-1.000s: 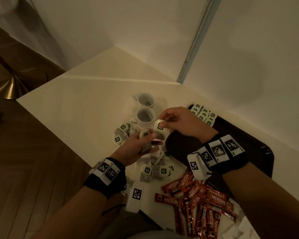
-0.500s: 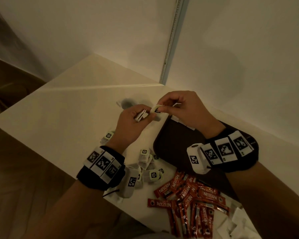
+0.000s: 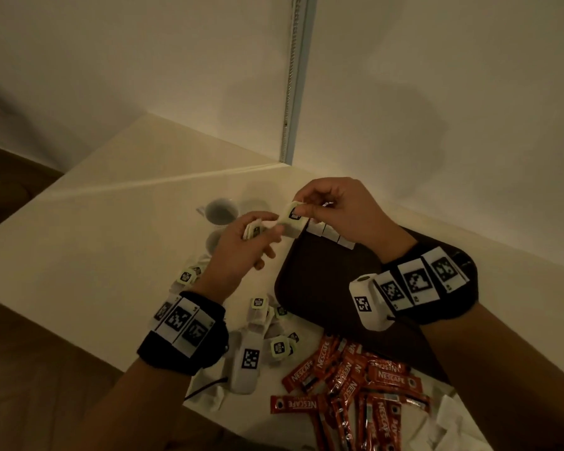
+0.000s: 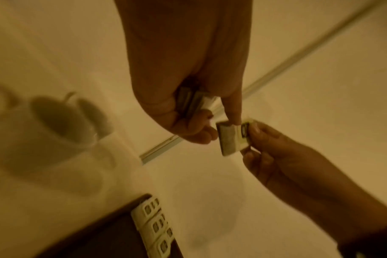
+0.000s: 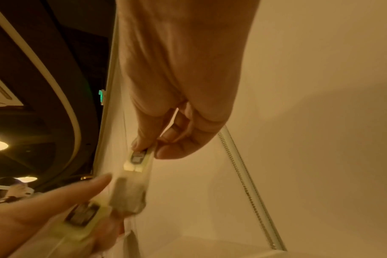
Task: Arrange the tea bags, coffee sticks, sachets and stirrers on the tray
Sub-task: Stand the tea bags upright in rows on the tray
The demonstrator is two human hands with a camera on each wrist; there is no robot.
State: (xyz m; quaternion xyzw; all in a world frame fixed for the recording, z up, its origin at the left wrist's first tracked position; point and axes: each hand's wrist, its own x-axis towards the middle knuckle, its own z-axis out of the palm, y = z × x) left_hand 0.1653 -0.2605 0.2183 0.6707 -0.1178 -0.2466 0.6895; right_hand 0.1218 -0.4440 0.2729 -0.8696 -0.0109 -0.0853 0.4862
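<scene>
My left hand (image 3: 267,234) grips a small stack of tea bags (image 3: 252,230) above the table, beside the dark tray's (image 3: 323,288) far left corner. My right hand (image 3: 306,209) pinches one tea bag (image 3: 293,220) by its tag, and the bag hangs between the two hands. In the left wrist view the left index fingertip (image 4: 235,120) touches that tea bag (image 4: 230,137). In the right wrist view the right hand (image 5: 151,151) nips the tag (image 5: 137,158). A row of tea bags (image 3: 329,231) lies along the tray's far edge.
Loose tea bags (image 3: 261,317) lie on the table left of the tray. Red coffee sticks (image 3: 355,379) are heaped at the near edge, with white sachets (image 3: 453,428) to their right. Two white cups (image 3: 221,210) stand behind the left hand. Walls close in at the back.
Both hands have risen from the loose pile to the tray's far left corner. The right hand has drawn one tea bag out from the left hand's stack.
</scene>
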